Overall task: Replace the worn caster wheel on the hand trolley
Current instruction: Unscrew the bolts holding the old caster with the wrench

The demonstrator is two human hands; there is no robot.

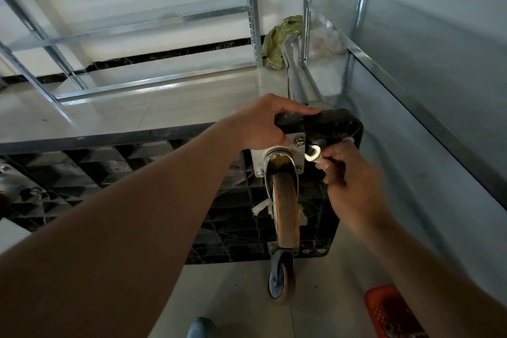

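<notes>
Head view: the hand trolley (153, 164) stands tipped on its edge on the tiled floor (153, 107), its black ribbed underside facing the camera; the worn caster wheel (285, 214), with a brownish tread, is bolted through a metal mounting plate (277, 155) at the upper right corner of that underside; a second caster (281, 276) shows at the lower edge, on the floor. The left hand (267, 125) grips the top edge of the trolley, its fingers curled over the rim just above the plate, thumb beside the plate. The right hand (348, 173) holds a small open-ended wrench (315, 155), fingers pinched round its shank; the wrench head sits just beside the plate's right edge, below a bolt (300, 142). Metal shelving (253, 8) stands behind; a green bag (277, 41) lies near it; an orange basket (389, 313) sits at lower right.
</notes>
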